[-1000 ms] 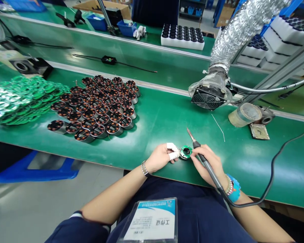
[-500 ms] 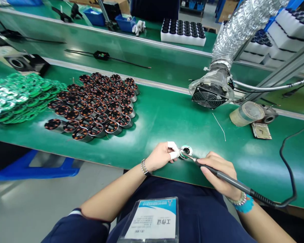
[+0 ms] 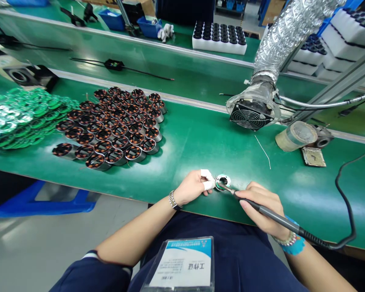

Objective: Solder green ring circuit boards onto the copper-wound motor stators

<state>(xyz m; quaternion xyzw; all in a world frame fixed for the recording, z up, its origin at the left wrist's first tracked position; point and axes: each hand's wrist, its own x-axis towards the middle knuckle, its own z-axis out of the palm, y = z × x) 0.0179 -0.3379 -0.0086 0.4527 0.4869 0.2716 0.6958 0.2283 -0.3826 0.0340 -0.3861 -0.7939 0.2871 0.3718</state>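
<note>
My right hand (image 3: pixel 263 205) is closed around the handle of a soldering iron (image 3: pixel 275 218), held like a pen. The iron's metal tip reaches onto a motor stator (image 3: pixel 227 179) with a green and white ring board on top, standing on the bench in front of me. My left hand (image 3: pixel 196 186), with white finger covers on thumb and forefinger, pinches at the stator's left edge. Whether a thin wire is also between those fingertips is too small to tell.
Rows of copper-wound stators (image 3: pixel 112 125) stand at left, beside stacked green ring boards (image 3: pixel 27 115). A fume extractor fan (image 3: pixel 251 114) hangs ahead, with a solder wire (image 3: pixel 263 152) below it. A round container (image 3: pixel 295 136) and a sponge tray (image 3: pixel 314 157) stand right. The iron's cord (image 3: pixel 342 198) loops at right.
The view has shifted very slightly. Both hands, the soldering iron and the stator keep nearly the same places, with the iron's tip still at the board.
</note>
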